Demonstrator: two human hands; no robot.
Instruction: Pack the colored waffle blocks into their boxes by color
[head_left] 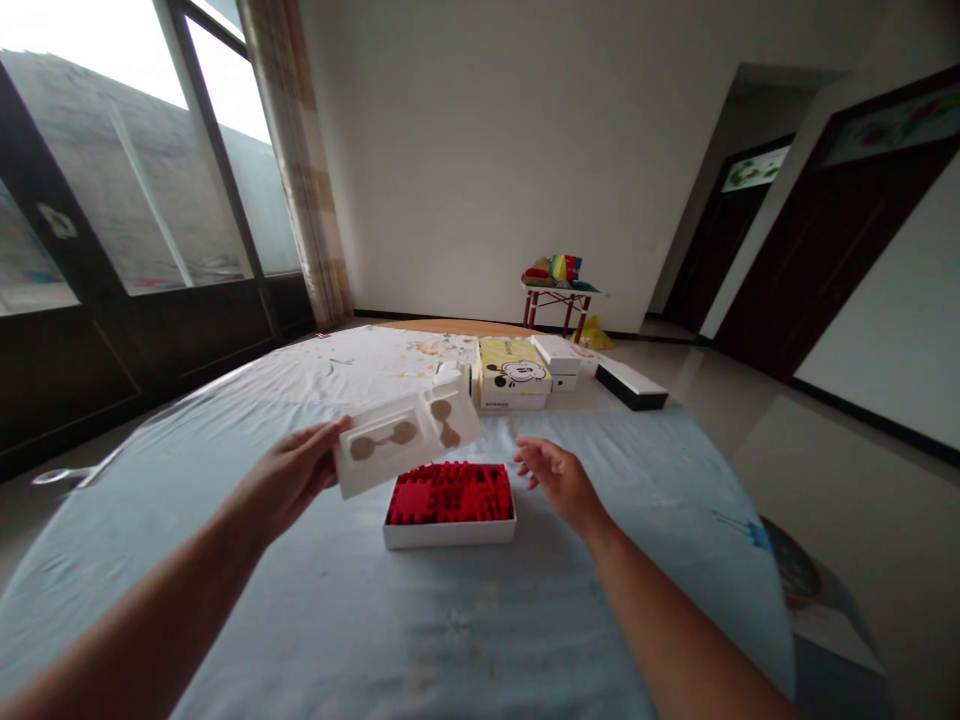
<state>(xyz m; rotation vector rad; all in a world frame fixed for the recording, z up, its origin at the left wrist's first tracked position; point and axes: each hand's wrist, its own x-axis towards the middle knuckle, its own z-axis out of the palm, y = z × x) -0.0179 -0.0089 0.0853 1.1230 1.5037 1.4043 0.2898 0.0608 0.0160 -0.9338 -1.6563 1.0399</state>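
Observation:
My left hand (pixel 296 470) grips the left end of a white moulded tray insert (pixel 409 435) with shaped recesses, holding it tilted in the air just above the table. Below it sits a white box (pixel 450 530) filled with a red ridged insert (pixel 454 492). My right hand (pixel 555 475) hovers to the right of the box with fingers spread and nothing in it, a short gap from the box's right edge.
A light blue cloth (pixel 337 620) covers the table. Further back stand a yellow cartoon-print box (pixel 514 372), small white boxes (pixel 559 360) and a black-and-white flat box (pixel 631 385). A small red-legged table (pixel 559 300) stands by the far wall.

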